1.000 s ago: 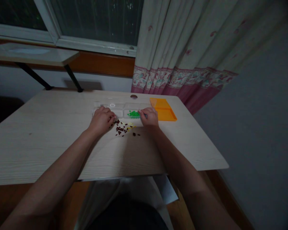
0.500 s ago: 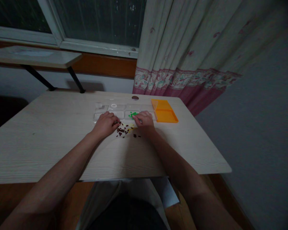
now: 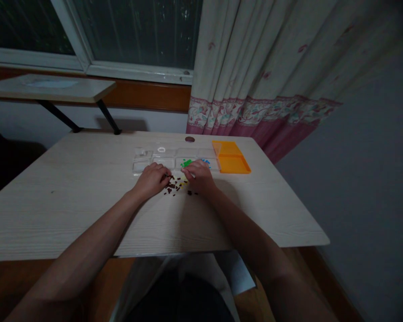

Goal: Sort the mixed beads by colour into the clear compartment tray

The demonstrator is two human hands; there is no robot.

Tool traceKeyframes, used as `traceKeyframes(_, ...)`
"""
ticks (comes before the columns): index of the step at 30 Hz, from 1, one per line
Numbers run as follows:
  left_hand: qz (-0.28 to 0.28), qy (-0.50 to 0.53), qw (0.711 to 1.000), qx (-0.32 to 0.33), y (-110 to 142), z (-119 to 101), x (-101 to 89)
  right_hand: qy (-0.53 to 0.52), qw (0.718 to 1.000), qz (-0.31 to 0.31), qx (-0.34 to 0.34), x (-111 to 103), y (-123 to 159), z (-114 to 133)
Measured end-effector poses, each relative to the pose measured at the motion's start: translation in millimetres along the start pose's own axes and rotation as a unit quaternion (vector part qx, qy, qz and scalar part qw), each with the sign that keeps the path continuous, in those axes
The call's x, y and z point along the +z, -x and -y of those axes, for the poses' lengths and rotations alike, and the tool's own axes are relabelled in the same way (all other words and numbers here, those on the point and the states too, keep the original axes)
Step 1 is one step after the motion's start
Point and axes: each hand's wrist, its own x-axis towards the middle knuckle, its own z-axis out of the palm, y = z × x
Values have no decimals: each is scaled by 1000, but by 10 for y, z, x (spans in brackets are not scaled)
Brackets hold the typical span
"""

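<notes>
My left hand (image 3: 152, 181) rests at the left edge of a scattered pile of small dark brown pieces (image 3: 172, 185), its fingers curled together at the pile. What sits between those fingertips is too small to make out. My right hand (image 3: 201, 178) is over the right side of the pile, thumb and forefinger drawn together close to a few small yellow pieces (image 3: 183, 184). Behind both hands lies a clear plastic compartment box (image 3: 164, 163). Green pieces (image 3: 186, 163) fill part of one front compartment; blue pieces (image 3: 206, 161) show in the compartment to its right, partly behind my right hand.
An open orange case (image 3: 234, 164) lies at the right end of the clear box. Behind the box is a dark oval spot (image 3: 190, 139) on the table (image 3: 87, 197). A raised shelf (image 3: 53, 89) on black legs stands at the back left, and a curtain (image 3: 235, 107) hangs behind.
My right hand has moved left and toward me, from the compartments to the loose pieces, uncovering the blue ones. My left hand has shifted slightly right, onto the brown pieces.
</notes>
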Motion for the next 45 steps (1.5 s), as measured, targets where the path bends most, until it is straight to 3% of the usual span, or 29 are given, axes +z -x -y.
traceKeyframes(7,-6,7,1000,-6,-3,54,-34,10,999,30,-36,8,14,24)
traceKeyframes(12,3,-33,999,-19,-3,133,-94,13,999,22,-42,18,18,15)
traceKeyframes(24,40,-68,997,-22,23,76,-184,0,999,4,-34,36,15,-30)
traceKeyframes(35,39,-71,997,-6,14,44,-103,-1,1000,-1,-17,25,10,-48)
traceKeyframes(45,-6,-70,997,-6,30,-9,-22,0,999,-11,-30,26,27,-75)
